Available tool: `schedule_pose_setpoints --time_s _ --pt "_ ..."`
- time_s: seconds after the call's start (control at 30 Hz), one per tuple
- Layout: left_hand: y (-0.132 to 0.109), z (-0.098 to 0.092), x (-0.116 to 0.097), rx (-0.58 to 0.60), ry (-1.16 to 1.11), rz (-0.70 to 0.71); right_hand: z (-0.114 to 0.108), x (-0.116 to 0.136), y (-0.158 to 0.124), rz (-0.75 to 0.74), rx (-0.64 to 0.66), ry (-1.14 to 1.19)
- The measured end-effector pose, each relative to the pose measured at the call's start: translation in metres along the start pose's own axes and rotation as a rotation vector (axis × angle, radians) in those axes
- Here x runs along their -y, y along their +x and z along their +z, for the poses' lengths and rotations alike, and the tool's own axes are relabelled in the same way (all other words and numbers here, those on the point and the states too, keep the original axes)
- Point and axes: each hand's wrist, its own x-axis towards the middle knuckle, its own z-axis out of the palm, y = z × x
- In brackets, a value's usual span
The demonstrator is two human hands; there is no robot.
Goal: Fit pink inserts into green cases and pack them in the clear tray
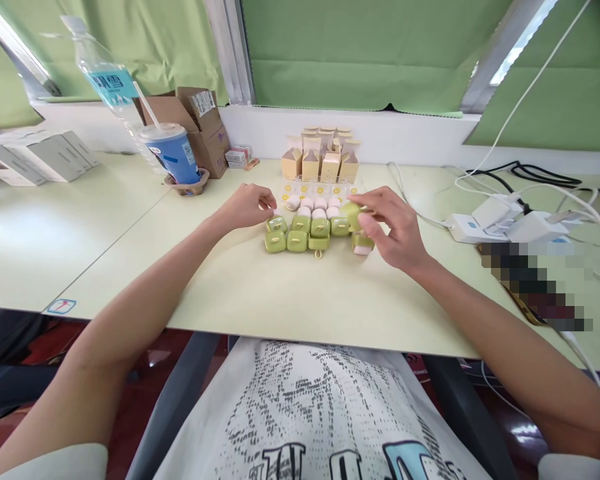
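Note:
My right hand (394, 227) has its thumb and fingers closed round a small rounded green case (351, 216), slightly blurred, above the right end of a cluster. My left hand (249, 205) is at the cluster's left end, fingers curled, by a green case (277, 223); a small white bit shows at its fingertips, and I cannot make out what they hold. More green cases (297, 241) stand in two rows; one (319, 241) has a loop at its front. Another green piece (363, 243) with a pinkish-white part lies below my right hand. Several pinkish-white rounded pieces (320, 204) sit behind the rows.
Open small tan cartons (311, 165) and clear packs with yellow dots (286, 189) stand behind. Left are a blue cup (173, 155) in a carrier, a water bottle (111, 87), a cardboard box (203, 127) and white boxes (45, 157). Right are power strips (475, 228), cables and a blurred-out phone (530, 283).

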Motion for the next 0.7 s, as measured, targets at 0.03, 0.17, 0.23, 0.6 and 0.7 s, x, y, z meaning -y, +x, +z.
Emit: schedule_pose_setpoints --time_s 0.03,0.17,0.23,0.6,0.7 --pt "0.0 0.0 0.0 -0.006 -0.005 -0.018 0.0 0.003 0.001 0.109 -0.008 0.106" --pt "0.002 -0.001 0.007 -0.052 -0.017 -0.056 0.0 0.011 0.005 0.33 -0.009 0.404" --pt "0.003 -0.001 0.011 -0.056 -0.048 -0.047 0.002 0.012 0.006 0.337 -0.001 0.475" --pt "0.0 0.001 0.001 0.052 -0.156 -0.29 0.022 0.018 0.001 0.437 -0.057 0.854" --pt "0.0 0.006 -0.001 -0.044 -0.211 -0.266 0.023 0.017 0.0 0.446 -0.071 0.855"
